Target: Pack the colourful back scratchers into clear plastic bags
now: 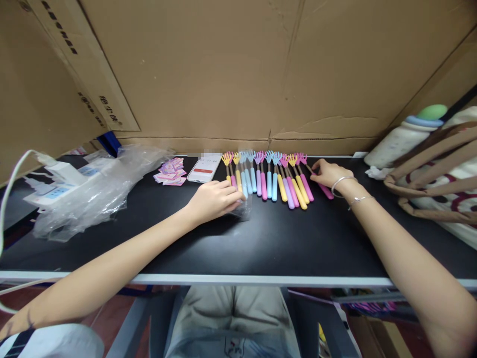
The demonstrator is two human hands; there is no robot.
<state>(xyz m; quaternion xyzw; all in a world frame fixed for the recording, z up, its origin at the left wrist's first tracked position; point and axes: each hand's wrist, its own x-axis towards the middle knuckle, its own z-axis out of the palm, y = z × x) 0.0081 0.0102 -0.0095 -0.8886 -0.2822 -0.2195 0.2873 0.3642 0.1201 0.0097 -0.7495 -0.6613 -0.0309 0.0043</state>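
We see smooth plastic-looking handles (pixel 275 187) at centre, glossy, crinkled plastic film (pixel 108 194) at left, matt cardboard (pixel 223 74) above, smooth, faintly shiny tabletop (pixel 290 243) below.

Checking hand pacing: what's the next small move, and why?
Probably have the right hand swing the rightmost pink stick in toward the row of claw-headed sticks. Its handle splays away from its neighbours, and that hand is at its shaft. The left hand is at the clear plastic by the row's other end, so the right seems better placed.
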